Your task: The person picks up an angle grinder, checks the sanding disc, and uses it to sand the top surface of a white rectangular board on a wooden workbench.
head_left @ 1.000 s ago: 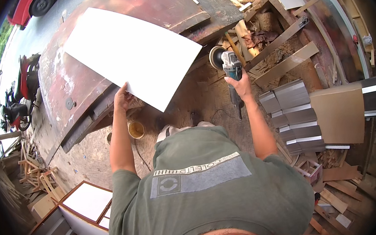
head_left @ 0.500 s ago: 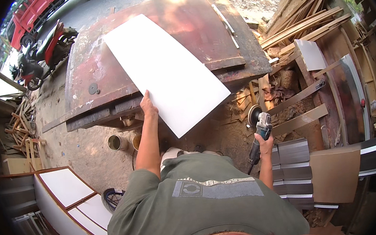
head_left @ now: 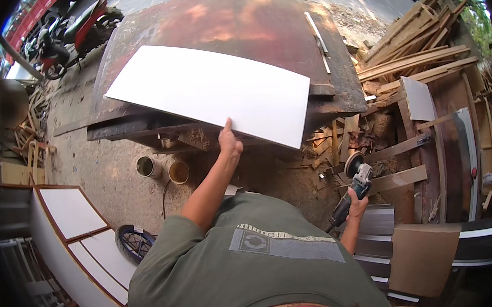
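Gripping grinder (head_left: 352, 194) low at side, right hand (head_left: 356, 206) wrapped round handle, disc up. Left hand (head_left: 229, 143) pinching near edge of white board (head_left: 217, 94), board lying flat on rusty brown table (head_left: 258, 24). Two tins (head_left: 162, 169) on ground underneath. Plank pile (head_left: 418, 50) beyond on right.

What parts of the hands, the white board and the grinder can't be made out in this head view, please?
- Left hand: its fingers reach under the white board edge, so the board hides them.
- White board's underside: faces away from the camera.
- Right hand: its palm is hidden by the angle grinder handle.
- Grinder disc: too small to tell whether it spins.
- The person's legs: hidden by the green shirt.
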Available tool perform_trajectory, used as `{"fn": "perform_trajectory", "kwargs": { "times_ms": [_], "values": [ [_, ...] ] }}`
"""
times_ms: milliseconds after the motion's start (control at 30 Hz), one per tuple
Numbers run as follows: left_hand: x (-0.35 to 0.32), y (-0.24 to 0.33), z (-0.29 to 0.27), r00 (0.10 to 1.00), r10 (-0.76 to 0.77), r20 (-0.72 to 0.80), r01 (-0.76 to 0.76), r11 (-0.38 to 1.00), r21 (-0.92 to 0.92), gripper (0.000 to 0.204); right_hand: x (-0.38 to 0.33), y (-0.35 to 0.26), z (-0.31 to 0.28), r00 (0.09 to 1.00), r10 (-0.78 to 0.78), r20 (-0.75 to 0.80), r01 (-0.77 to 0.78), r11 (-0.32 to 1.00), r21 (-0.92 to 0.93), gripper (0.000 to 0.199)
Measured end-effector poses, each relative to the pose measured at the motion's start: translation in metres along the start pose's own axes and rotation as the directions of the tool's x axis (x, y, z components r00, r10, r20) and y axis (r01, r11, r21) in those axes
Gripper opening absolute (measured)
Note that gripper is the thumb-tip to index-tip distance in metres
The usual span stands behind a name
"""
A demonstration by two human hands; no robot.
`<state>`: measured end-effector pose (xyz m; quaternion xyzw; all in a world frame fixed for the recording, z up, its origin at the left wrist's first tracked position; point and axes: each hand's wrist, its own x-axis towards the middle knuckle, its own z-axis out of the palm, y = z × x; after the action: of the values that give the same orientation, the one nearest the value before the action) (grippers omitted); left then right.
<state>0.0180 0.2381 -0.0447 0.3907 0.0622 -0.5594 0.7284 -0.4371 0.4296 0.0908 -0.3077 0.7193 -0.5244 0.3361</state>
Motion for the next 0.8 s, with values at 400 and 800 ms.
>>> {"fn": "perform_trajectory", "kwargs": {
  "times_ms": [400, 800],
  "values": [
    [0.035, -0.100, 0.114, 0.891, -0.447, 0.086, 0.421, 0.881, 0.219, 0.070, -0.017, 0.012, -0.007, 0.998, 0.054, 0.012, -0.055, 0.993, 0.101, 0.041],
    [-0.002, 0.070, -0.101, 0.828, -0.556, 0.078, 0.379, 0.657, 0.652, 0.071, 0.081, -0.035, 0.120, 0.932, -0.315, 0.181, 0.363, 0.823, -0.437, 0.067]
  ]
}}
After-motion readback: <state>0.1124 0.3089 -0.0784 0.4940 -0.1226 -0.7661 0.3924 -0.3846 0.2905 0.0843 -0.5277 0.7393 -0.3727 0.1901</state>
